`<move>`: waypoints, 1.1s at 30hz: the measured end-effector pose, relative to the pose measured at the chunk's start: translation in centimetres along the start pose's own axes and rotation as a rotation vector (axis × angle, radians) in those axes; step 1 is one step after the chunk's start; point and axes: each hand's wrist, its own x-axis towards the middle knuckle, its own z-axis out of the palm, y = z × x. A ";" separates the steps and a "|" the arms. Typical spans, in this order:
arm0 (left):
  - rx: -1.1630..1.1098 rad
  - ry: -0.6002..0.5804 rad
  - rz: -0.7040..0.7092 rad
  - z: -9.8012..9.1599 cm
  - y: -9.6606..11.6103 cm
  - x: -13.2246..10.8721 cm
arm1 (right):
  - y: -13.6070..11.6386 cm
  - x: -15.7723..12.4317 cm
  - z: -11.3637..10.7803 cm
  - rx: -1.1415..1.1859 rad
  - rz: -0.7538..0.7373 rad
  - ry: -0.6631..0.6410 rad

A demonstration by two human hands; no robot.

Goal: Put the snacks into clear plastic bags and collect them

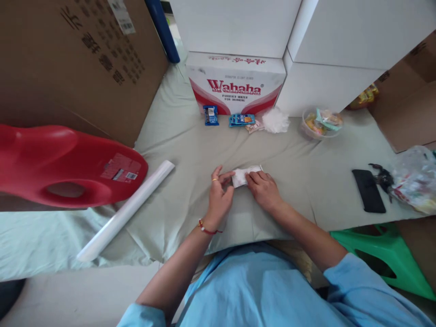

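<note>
A small white packet [240, 177] lies on the pale green cloth in front of me. My right hand [265, 188] has its fingers closed over the packet's right end, pressing on it. At the other end, my left hand [220, 195] has its fingers apart, with a fingertip at or very near the packet's left edge. Farther back lie a dark blue snack packet [210, 115], several light blue snack packets [241, 120], a pale wrapper [254, 126] and a crumpled clear plastic bag [276, 121].
Behind stands a Wahaha water box [235, 81]. A red plastic jug [85, 159] and a white roll [127, 211] lie left, by a large cardboard box [78, 59]. Rightward are a snack bowl [308, 127], a black phone [369, 190], a plastic bag [417, 177] and a green stool [398, 259].
</note>
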 end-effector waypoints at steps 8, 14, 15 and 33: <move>-0.344 -0.150 -0.194 -1.3 1.6 -0.7 | 0.3 0.3 -4.2 0.871 0.183 -0.018; -0.421 -0.114 -0.360 1.3 1.2 -1.0 | -1.7 -1.0 -0.9 1.309 0.434 0.006; -0.396 -0.105 -0.362 1.5 1.1 -1.1 | -2.1 -1.4 -0.3 1.278 0.438 0.047; 0.635 -0.002 0.154 -8.2 -3.7 -7.7 | 26.6 9.1 -18.3 0.106 0.666 0.510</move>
